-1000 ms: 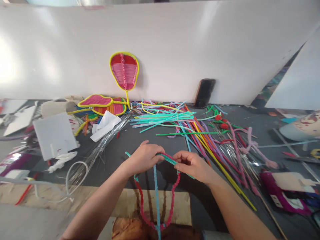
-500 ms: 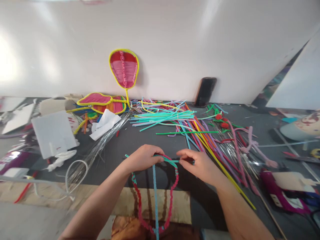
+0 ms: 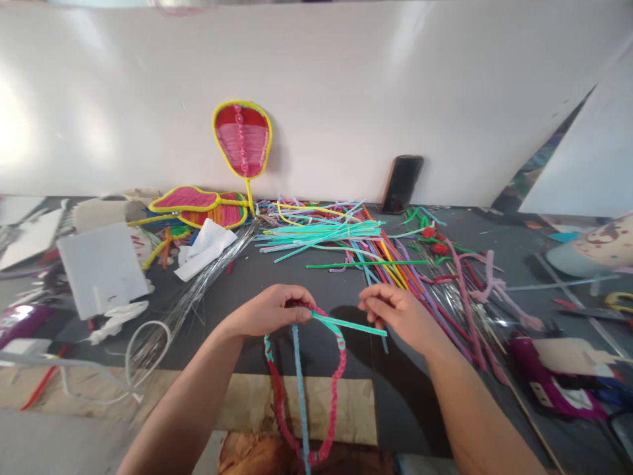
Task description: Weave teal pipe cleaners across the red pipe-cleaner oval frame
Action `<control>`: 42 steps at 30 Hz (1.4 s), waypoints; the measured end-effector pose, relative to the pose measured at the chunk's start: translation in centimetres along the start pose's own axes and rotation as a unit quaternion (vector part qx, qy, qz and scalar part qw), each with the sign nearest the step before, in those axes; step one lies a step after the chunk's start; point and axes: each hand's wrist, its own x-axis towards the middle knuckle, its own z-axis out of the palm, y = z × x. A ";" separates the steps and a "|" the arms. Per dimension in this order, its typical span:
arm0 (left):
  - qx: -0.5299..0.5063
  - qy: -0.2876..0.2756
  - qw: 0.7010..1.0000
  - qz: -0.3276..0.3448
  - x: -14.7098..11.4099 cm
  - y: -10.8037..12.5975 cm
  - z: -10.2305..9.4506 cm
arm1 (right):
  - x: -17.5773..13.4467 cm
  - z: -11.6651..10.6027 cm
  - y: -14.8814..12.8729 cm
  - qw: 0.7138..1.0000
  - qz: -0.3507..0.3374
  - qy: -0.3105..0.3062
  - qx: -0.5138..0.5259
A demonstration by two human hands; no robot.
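My left hand (image 3: 277, 310) is closed, pinching the top of a loop of twisted pink and red pipe cleaner (image 3: 337, 379) with turquoise wraps. A straight light-blue pipe cleaner (image 3: 300, 389) runs down the middle of the loop. From the pinch a turquoise pipe cleaner (image 3: 353, 323) sticks out to the right, its end loose. My right hand (image 3: 398, 316) hovers just above and right of that end, fingers loosely curled and a little apart, with nothing seen in them. My left fingers hide the spot where the strands meet.
Behind lies a pile of turquoise pipe cleaners (image 3: 326, 232), with more colours beside it. A yellow-edged pink fan-shaped piece (image 3: 243, 142) stands against the white board, near a phone (image 3: 403, 185). Silver wires (image 3: 210, 270) and white paper (image 3: 103, 270) are left; a purple glue gun (image 3: 537, 379) is right.
My right hand has let go of the turquoise pipe cleaner and moved slightly right and up. The strand now angles down to the right. My left hand and the loop have shifted slightly left.
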 end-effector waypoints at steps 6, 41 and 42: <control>-0.023 -0.002 1.000 0.004 -0.1 0.1 -0.2 | -0.9 2.7 -0.6 0.965 0.054 -0.239 0.096; 0.058 0.083 0.994 -0.033 -0.2 -0.2 0.3 | -1.2 3.5 -0.8 0.991 -0.003 -0.107 -0.077; 0.053 0.089 0.994 -0.040 -0.2 -0.3 0.2 | -1.2 3.3 -0.6 0.992 0.009 -0.114 -0.046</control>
